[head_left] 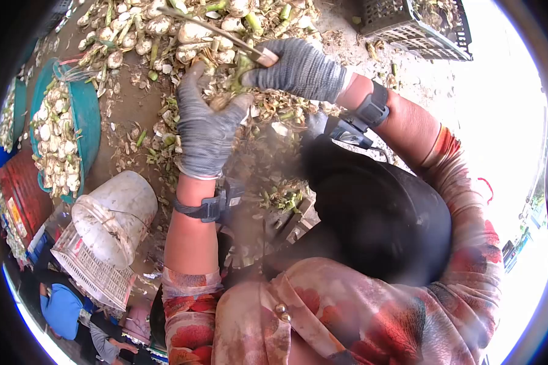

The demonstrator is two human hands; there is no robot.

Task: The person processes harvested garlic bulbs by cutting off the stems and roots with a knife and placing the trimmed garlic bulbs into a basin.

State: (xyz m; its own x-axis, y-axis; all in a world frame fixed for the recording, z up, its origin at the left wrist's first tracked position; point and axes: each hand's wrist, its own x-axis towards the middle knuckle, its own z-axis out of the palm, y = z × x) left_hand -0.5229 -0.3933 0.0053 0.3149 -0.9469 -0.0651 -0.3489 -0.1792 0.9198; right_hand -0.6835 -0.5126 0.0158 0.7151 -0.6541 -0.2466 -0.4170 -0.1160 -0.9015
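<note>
My right hand (301,69), in a grey knitted glove, is closed around the short handle of a knife (216,31). Its long narrow blade points up and left over a heap of garlic bulbs (192,30) with cut green stalks. By the right thumb is a blurred greenish piece of stalk (243,72); whether the hand grips it I cannot make out. My left hand (210,125), gloved alike, is below the heap with thumb and fingers spread apart. No bulb shows in its grasp. Trimmed stalks and papery skins (164,137) lie around it.
A teal tub (86,121) full of garlic is at left. Below it, a dirty white bucket (119,210) rests by a pale plastic crate (94,267). A black crate (402,27) stands at upper right. Another person in a blue top (64,310) is at lower left.
</note>
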